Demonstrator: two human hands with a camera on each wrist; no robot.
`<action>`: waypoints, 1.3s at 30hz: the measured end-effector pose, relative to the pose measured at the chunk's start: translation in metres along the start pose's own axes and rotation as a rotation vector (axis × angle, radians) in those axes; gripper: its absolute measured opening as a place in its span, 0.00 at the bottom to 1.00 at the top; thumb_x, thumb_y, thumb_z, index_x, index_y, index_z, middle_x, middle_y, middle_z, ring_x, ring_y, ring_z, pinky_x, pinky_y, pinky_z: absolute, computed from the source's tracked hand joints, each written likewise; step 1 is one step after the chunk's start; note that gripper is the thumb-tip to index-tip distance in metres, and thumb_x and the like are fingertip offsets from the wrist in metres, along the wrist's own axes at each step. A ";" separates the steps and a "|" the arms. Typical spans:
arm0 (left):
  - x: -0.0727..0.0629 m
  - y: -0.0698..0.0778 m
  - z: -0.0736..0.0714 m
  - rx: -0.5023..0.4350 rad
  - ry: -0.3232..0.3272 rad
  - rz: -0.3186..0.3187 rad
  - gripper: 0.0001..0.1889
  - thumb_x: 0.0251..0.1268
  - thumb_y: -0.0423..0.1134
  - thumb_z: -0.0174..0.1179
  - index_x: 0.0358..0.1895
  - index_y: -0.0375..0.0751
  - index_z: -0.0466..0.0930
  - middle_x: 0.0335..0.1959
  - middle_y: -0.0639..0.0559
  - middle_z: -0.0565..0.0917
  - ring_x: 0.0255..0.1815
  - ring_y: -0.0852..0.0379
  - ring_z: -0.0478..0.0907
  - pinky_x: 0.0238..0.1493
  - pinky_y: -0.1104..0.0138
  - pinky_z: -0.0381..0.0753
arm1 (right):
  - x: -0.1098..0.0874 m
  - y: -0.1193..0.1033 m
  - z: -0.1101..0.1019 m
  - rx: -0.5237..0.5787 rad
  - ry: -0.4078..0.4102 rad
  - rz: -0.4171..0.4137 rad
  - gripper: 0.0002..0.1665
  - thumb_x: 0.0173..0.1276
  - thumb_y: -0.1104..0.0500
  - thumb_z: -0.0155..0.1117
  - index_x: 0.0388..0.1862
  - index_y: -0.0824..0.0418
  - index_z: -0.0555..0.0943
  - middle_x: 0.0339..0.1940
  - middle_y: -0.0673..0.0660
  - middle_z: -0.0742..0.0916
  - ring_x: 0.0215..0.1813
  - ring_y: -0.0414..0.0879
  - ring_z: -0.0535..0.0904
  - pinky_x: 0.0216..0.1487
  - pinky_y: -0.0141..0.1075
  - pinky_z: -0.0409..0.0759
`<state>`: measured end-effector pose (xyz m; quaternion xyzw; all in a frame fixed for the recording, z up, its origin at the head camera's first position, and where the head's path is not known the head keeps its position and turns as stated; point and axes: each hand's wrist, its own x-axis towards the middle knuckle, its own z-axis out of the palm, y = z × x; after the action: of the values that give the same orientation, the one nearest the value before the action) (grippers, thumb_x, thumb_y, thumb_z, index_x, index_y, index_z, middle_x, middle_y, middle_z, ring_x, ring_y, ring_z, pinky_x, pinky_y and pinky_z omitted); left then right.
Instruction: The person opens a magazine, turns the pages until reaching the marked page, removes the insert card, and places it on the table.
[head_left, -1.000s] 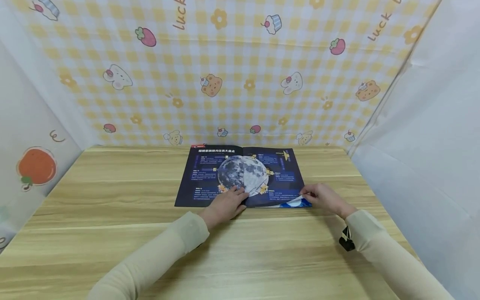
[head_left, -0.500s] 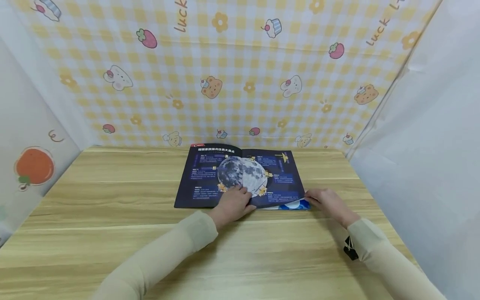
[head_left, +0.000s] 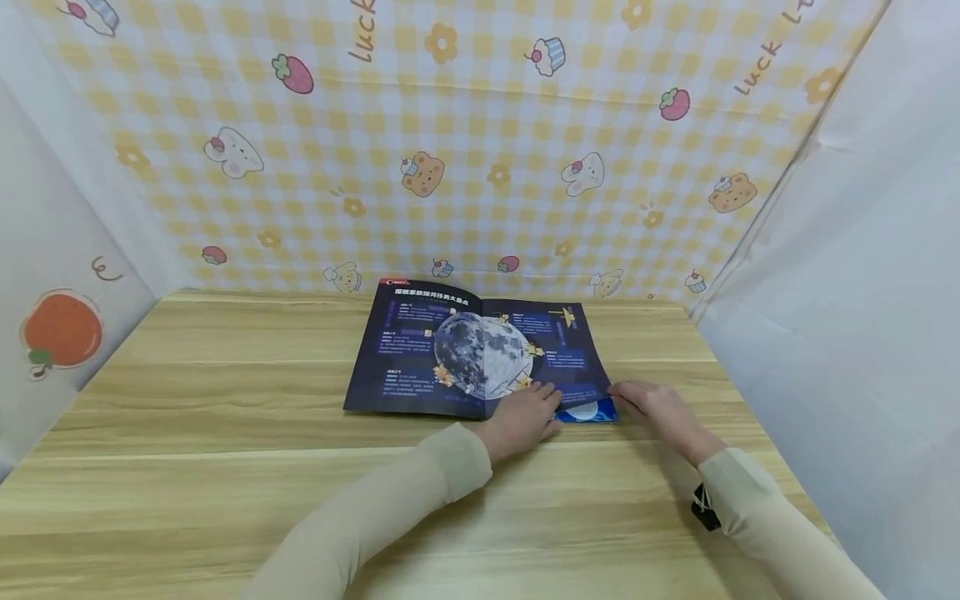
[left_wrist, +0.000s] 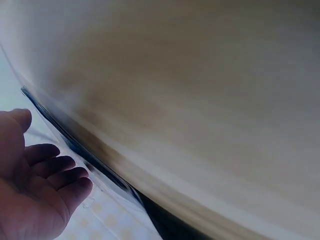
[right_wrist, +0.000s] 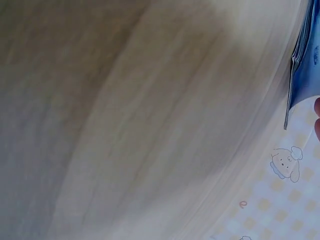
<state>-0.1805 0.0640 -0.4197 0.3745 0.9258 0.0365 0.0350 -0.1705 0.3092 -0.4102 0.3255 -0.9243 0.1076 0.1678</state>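
An open magazine [head_left: 397, 358] with dark pages and a large moon picture lies at the back of the table. My right hand [head_left: 663, 412] pinches the lower outer corner of its right-hand page [head_left: 588, 358], which is lifted. Under that corner a blue page [head_left: 592, 412] shows. My left hand [head_left: 521, 419] rests with relaxed fingers on the lower part of the right page. In the left wrist view, that hand [left_wrist: 40, 185] is beside the magazine's edge [left_wrist: 75, 144]. Only fingertips [right_wrist: 317, 125] of my right hand show in the right wrist view, by the curled page [right_wrist: 307, 80].
The wooden table [head_left: 225, 500] reaches to a yellow checked cloth [head_left: 487, 125] behind the magazine. White cloth walls [head_left: 862, 292] stand at both sides. A small black object [head_left: 705, 507] hangs at my right cuff.
My left hand has slid right from near the spine onto the right page. My right hand keeps hold of the page corner. The left page's upper part bows up slightly more.
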 end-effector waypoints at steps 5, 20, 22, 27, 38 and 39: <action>0.007 0.006 -0.001 0.014 0.039 0.000 0.24 0.73 0.48 0.46 0.67 0.41 0.67 0.67 0.47 0.70 0.67 0.52 0.67 0.67 0.66 0.66 | -0.002 -0.001 -0.002 -0.005 0.055 -0.013 0.14 0.55 0.72 0.67 0.42 0.64 0.83 0.40 0.61 0.88 0.42 0.55 0.85 0.41 0.44 0.83; 0.009 0.003 -0.010 0.090 0.172 -0.021 0.29 0.72 0.29 0.44 0.74 0.39 0.49 0.70 0.47 0.65 0.67 0.53 0.67 0.63 0.65 0.70 | 0.002 0.000 0.000 -0.027 0.282 -0.040 0.27 0.45 0.76 0.70 0.49 0.69 0.79 0.44 0.67 0.85 0.44 0.60 0.84 0.42 0.46 0.81; 0.008 -0.001 -0.010 0.071 0.236 -0.014 0.32 0.70 0.26 0.45 0.74 0.36 0.45 0.69 0.46 0.66 0.66 0.53 0.68 0.62 0.64 0.71 | 0.002 0.000 0.001 -0.004 0.262 -0.001 0.28 0.47 0.76 0.70 0.51 0.71 0.78 0.46 0.68 0.84 0.46 0.62 0.82 0.44 0.49 0.80; 0.006 -0.015 -0.011 0.023 0.413 -0.050 0.36 0.68 0.24 0.48 0.75 0.37 0.40 0.69 0.41 0.65 0.57 0.50 0.77 0.51 0.64 0.80 | 0.003 -0.001 0.004 0.136 -0.035 0.109 0.29 0.59 0.66 0.67 0.60 0.72 0.73 0.58 0.71 0.78 0.58 0.64 0.76 0.56 0.54 0.74; -0.008 -0.051 -0.025 -0.043 0.376 -0.160 0.40 0.67 0.25 0.49 0.76 0.47 0.38 0.52 0.32 0.79 0.15 0.54 0.75 0.16 0.67 0.74 | 0.002 0.001 0.012 0.230 -0.398 0.165 0.35 0.66 0.50 0.62 0.66 0.68 0.68 0.69 0.68 0.67 0.68 0.65 0.63 0.64 0.55 0.65; -0.010 -0.055 -0.026 -0.016 0.358 -0.175 0.38 0.67 0.26 0.50 0.76 0.45 0.41 0.44 0.35 0.82 0.16 0.54 0.75 0.18 0.66 0.75 | 0.002 0.002 0.012 0.233 -0.398 0.167 0.34 0.66 0.50 0.62 0.65 0.68 0.69 0.69 0.68 0.67 0.68 0.65 0.63 0.64 0.55 0.65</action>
<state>-0.2135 0.0169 -0.3984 0.2801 0.9460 0.1065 -0.1241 -0.1757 0.3059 -0.4208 0.2797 -0.9443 0.1606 -0.0657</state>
